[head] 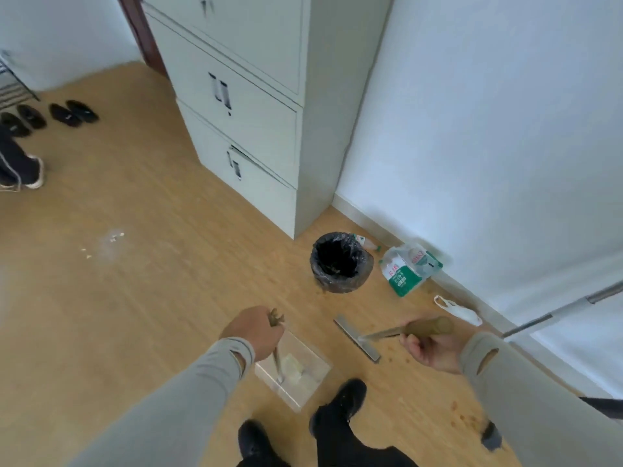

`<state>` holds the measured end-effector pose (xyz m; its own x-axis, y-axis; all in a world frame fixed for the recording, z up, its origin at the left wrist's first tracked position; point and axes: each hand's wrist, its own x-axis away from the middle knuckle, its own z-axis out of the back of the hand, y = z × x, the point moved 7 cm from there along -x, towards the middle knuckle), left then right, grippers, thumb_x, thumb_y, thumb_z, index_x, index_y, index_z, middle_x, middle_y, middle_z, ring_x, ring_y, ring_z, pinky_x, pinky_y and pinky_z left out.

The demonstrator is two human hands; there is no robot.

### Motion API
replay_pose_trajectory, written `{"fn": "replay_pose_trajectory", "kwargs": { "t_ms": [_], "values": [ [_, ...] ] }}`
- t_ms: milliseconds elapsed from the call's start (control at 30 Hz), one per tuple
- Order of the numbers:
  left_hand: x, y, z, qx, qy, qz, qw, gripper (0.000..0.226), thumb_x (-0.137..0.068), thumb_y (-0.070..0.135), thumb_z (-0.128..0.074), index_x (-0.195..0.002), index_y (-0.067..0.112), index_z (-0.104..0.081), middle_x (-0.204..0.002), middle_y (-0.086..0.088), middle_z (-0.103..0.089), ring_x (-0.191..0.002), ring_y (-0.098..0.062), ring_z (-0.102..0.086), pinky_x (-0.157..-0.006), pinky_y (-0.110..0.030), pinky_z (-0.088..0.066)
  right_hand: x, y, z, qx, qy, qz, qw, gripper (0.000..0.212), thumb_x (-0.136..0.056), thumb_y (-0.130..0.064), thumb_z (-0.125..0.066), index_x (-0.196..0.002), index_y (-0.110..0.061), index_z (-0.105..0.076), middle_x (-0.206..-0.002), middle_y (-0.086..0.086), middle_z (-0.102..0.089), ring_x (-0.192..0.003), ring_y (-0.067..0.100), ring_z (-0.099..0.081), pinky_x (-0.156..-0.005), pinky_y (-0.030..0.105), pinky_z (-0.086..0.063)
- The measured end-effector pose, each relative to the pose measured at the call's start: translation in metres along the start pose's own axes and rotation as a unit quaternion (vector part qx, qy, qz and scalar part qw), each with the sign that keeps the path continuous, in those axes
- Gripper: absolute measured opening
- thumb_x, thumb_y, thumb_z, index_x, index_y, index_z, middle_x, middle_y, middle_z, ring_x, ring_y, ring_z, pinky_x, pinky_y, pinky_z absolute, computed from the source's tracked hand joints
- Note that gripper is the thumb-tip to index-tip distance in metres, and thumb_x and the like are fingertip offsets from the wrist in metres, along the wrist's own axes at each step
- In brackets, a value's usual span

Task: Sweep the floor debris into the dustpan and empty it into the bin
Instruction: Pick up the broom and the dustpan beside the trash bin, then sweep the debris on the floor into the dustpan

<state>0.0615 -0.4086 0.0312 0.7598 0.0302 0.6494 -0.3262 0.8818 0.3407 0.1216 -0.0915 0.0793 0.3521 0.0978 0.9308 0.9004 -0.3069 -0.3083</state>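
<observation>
1. Head view: the left hand (251, 332) grips the upright handle of a clear dustpan (292, 371), which sits low over the wooden floor (135, 298) just ahead of the person's black shoes (340, 404).
2. Pale scraps lie inside the dustpan.
3. The right hand (429, 350) holds the brown handle of a sweeper (358, 338) with a flat metal head, to the right of the dustpan.
4. The bin (340, 262), lined with a black bag, stands farther off, near the corner of a grey cabinet (256, 96).
5. A green-and-white bag (406, 268) rests right of the bin against the wall.
6. Small white debris (113, 239) remains on the floor at far left, well apart from the dustpan.
</observation>
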Motion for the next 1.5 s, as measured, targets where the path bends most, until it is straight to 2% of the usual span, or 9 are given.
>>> {"fn": "replay_pose_trajectory", "kwargs": {
  "t_ms": [433, 600, 767, 867, 967, 1100, 1200, 1333, 1500],
  "values": [
    [0.077, -0.235, 0.128, 0.115, 0.149, 0.118, 0.975, 0.037, -0.098, 0.051, -0.051, -0.081, 0.020, -0.057, -0.078, -0.001, -0.066, -0.065, -0.022, -0.062, -0.058, -0.031, -0.047, -0.049, -0.001, -0.239, 0.076, -0.084, 0.068, 0.991, 0.016, -0.088, -0.007, -0.071, -0.083, -0.008, -0.056, -0.072, 0.014, -0.057, -0.045, 0.014, -0.055, -0.043, 0.022, -0.054],
    [0.049, -0.255, 0.164, 0.074, 0.169, 0.128, 0.974, 0.035, -0.101, 0.049, -0.047, -0.081, 0.022, -0.055, -0.076, 0.001, -0.064, -0.063, -0.019, -0.059, -0.052, -0.028, -0.041, -0.092, 0.004, -0.227, 0.350, 0.070, -0.032, 0.934, 0.025, -0.100, -0.014, -0.048, -0.083, 0.000, -0.061, -0.056, 0.006, -0.056, -0.037, 0.013, -0.048, -0.039, 0.021, -0.042],
    [-0.013, -0.260, 0.204, 0.075, 0.167, 0.131, 0.974, 0.031, -0.100, 0.047, -0.050, -0.080, 0.024, -0.056, -0.074, 0.000, -0.066, -0.062, -0.020, -0.062, -0.053, -0.030, -0.047, -0.171, -0.039, -0.245, 0.300, 0.123, -0.046, 0.945, 0.038, -0.105, -0.011, -0.036, -0.068, -0.010, -0.044, -0.052, 0.007, -0.047, -0.022, 0.012, -0.042, -0.027, 0.015, -0.032],
    [-0.060, -0.262, 0.231, 0.069, 0.154, 0.145, 0.975, 0.028, -0.099, 0.047, -0.052, -0.082, 0.026, -0.058, -0.072, 0.002, -0.067, -0.060, -0.020, -0.063, -0.054, -0.031, -0.049, -0.217, -0.080, -0.281, 0.261, 0.111, -0.034, 0.958, 0.009, -0.097, -0.009, -0.045, -0.089, -0.009, -0.050, -0.068, 0.006, -0.046, -0.032, 0.014, -0.047, -0.033, 0.016, -0.036],
    [-0.108, -0.267, 0.256, 0.046, 0.135, 0.162, 0.976, 0.027, -0.098, 0.050, -0.054, -0.083, 0.027, -0.060, -0.071, 0.004, -0.067, -0.064, -0.020, -0.065, -0.056, -0.029, -0.049, -0.263, -0.117, -0.322, 0.211, 0.091, -0.033, 0.973, 0.030, -0.094, -0.005, -0.044, -0.118, -0.020, -0.051, -0.064, 0.005, -0.048, -0.046, 0.014, -0.046, -0.038, 0.019, -0.040],
    [-0.166, -0.276, 0.281, 0.003, 0.102, 0.174, 0.979, 0.029, -0.097, 0.054, -0.051, -0.084, 0.029, -0.057, -0.069, 0.006, -0.065, -0.063, -0.017, -0.063, -0.056, -0.028, -0.049, -0.315, -0.141, -0.378, 0.178, 0.103, -0.073, 0.976, 0.028, -0.092, 0.003, -0.034, -0.091, -0.018, -0.052, -0.068, 0.008, -0.045, -0.056, 0.017, -0.044, -0.054, 0.025, -0.041],
    [-0.202, -0.284, 0.292, -0.007, 0.081, 0.170, 0.982, 0.030, -0.098, 0.055, -0.050, -0.083, 0.030, -0.055, -0.068, 0.006, -0.064, -0.062, -0.016, -0.062, -0.055, -0.028, -0.049, -0.339, -0.137, -0.423, 0.225, 0.099, -0.102, 0.964, 0.025, -0.094, 0.001, -0.033, -0.092, -0.010, -0.055, -0.069, 0.009, -0.046, -0.057, 0.018, -0.046, -0.070, 0.025, -0.049],
    [-0.232, -0.302, 0.303, -0.004, 0.072, 0.169, 0.983, 0.029, -0.098, 0.055, -0.049, -0.086, 0.030, -0.057, -0.070, 0.006, -0.066, -0.063, -0.016, -0.063, -0.057, -0.031, -0.053, -0.353, -0.110, -0.471, 0.256, 0.051, -0.132, 0.956, 0.028, -0.092, 0.000, -0.035, -0.108, -0.009, -0.057, -0.071, 0.006, -0.046, -0.053, 0.016, -0.043, -0.048, 0.024, -0.040],
    [-0.256, -0.324, 0.312, 0.008, 0.062, 0.151, 0.986, 0.029, -0.098, 0.056, -0.048, -0.085, 0.031, -0.055, -0.072, 0.008, -0.066, -0.065, -0.016, -0.063, -0.062, -0.032, -0.056, -0.330, -0.104, -0.500, 0.348, -0.004, -0.192, 0.918, 0.023, -0.086, -0.008, -0.044, -0.101, -0.013, -0.060, -0.059, 0.003, -0.046, -0.043, 0.013, -0.044, -0.043, 0.023, -0.038]
  ]
}}
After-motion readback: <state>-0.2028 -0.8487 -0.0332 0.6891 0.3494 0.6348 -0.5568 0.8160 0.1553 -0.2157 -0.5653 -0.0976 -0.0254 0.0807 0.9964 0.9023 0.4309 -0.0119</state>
